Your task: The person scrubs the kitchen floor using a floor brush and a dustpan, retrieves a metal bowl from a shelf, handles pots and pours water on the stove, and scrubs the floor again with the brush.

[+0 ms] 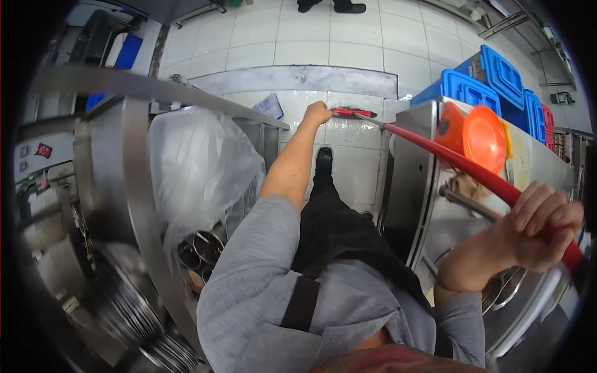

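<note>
My right hand (541,217) is wrapped round the long red pole (448,152) of a floor brush, at lower right. The pole slants away to the brush's red head (353,113), whose dark bristles are over the wet tiles. With the arm stretched forward, my left hand (318,113) is closed just left of the brush head. Whether it touches the head or has something in its fingers is hidden. A white and blue packet-like thing (268,107) lies on the floor left of that hand.
A steel counter (407,140) on the right bears an orange tub (485,140) and blue lidded bins (466,90). Steel shelving (140,205) with a clear plastic bag (199,168) stands left. A grey strip (298,78) crosses the floor. Another person's black shoes (348,7) show at the top.
</note>
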A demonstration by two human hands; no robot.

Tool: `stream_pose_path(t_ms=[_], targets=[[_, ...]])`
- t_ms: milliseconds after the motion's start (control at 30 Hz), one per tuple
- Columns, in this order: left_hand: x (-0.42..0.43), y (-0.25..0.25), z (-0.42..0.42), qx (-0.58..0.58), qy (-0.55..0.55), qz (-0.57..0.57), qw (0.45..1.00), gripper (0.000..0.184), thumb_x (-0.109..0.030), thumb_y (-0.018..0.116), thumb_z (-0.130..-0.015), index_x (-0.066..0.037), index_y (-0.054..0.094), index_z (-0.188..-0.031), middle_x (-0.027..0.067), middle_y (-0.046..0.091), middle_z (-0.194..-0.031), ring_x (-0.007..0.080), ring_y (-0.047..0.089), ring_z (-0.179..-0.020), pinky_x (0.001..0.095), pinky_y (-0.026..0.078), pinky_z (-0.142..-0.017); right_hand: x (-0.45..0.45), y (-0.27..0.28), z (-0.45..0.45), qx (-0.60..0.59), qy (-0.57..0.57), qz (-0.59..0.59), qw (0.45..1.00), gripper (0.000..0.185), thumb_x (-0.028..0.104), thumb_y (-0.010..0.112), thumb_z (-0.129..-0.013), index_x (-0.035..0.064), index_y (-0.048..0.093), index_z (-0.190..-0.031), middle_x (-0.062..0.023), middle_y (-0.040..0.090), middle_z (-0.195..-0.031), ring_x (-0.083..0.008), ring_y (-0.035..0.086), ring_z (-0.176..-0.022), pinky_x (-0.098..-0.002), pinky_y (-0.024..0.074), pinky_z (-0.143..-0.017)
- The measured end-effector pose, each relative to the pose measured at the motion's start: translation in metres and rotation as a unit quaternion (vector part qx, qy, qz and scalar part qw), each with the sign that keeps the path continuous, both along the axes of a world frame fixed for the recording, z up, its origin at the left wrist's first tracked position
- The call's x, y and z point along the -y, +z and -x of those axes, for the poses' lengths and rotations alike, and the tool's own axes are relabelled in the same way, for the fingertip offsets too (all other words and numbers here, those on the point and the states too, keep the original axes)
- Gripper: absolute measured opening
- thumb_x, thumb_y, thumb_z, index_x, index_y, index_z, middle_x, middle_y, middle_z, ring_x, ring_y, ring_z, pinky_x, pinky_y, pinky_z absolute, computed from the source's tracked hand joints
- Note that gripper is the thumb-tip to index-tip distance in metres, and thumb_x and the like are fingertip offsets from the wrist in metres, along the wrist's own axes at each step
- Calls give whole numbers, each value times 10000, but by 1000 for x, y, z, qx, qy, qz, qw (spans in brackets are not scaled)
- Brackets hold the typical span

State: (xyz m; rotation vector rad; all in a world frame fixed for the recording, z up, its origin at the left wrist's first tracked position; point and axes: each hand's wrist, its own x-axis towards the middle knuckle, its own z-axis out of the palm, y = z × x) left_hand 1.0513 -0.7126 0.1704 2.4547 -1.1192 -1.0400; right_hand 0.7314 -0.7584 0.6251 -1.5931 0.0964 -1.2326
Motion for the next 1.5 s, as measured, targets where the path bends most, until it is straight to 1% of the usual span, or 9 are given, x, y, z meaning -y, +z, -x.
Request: stream_pose_path(t_ms=[233,367,567,767,833,900,1100,1267,1500], targets=[[1,-96,-157,216,57,-227,948,402,-266,488,-826,-61,579,-1159,147,482,-1282,343,435,-1188,571,373,-921,52,-25,-25,-2,-150,-45,988,364,270,584,-850,154,351,-595,70,388,-432,-25,380,-338,-150,328,-359],[-4,-59,-224,273,166,-399,859,506,-275,373,-917,22,403,-1326,241,246,-1437,502,163,-1315,675,205,-975,73,-23,-30,-5,-162,-54,985,353,249,617,-830,146,376,-593,70,418,-418,-22,391,-321,-140,361,-358],[-49,-110,-277,150,183,-565,790,452,-217,532,-851,15,475,-1234,242,350,-1335,451,309,-1224,576,312,-934,93,-27,-47,-2,-149,-77,986,347,204,618,-824,142,371,-588,63,424,-404,-19,398,-307,-145,361,-343],[-73,-167,-305,94,-96,-470,872,297,-173,601,-781,-26,657,-1033,206,603,-1123,341,587,-1051,442,493,-828,86,-31,-53,45,-158,-83,983,321,164,599,-826,124,366,-610,47,404,-402,-43,365,-299,-179,313,-314],[-58,-178,-290,175,-5,-289,941,260,-208,565,-785,-26,679,-931,167,653,-1005,324,631,-946,402,512,-794,73,-29,-59,69,-176,-86,978,307,144,595,-822,100,370,-618,39,391,-413,-64,350,-305,-202,288,-303],[-25,-161,-273,275,-245,-270,890,260,-299,563,-795,-90,693,-876,122,674,-947,285,655,-889,374,529,-746,59,-22,-57,67,-177,-100,977,272,90,597,-797,69,384,-629,17,383,-435,-107,335,-319,-265,276,-303],[35,-45,-180,189,-15,-241,952,300,-205,657,-735,-68,670,-1001,126,618,-1129,270,592,-1059,359,496,-865,-21,-7,-43,4,-189,-89,978,307,80,575,-839,11,398,-598,-51,408,-454,-157,369,-356,-315,300,-362],[30,38,-107,175,-46,-201,963,305,-218,656,-735,-77,672,-1005,118,625,-1118,245,604,-1043,349,502,-855,-104,17,8,55,-231,-101,966,311,86,554,-872,7,412,-607,-48,403,-454,-144,346,-364,-300,298,-373],[30,39,-20,296,-416,-150,847,337,-326,645,-733,-116,683,-994,90,651,-1066,237,626,-997,353,508,-820,-223,12,77,73,-417,-218,879,210,89,614,-858,51,515,-677,-4,500,-593,-64,468,-530,-237,380,-474]])
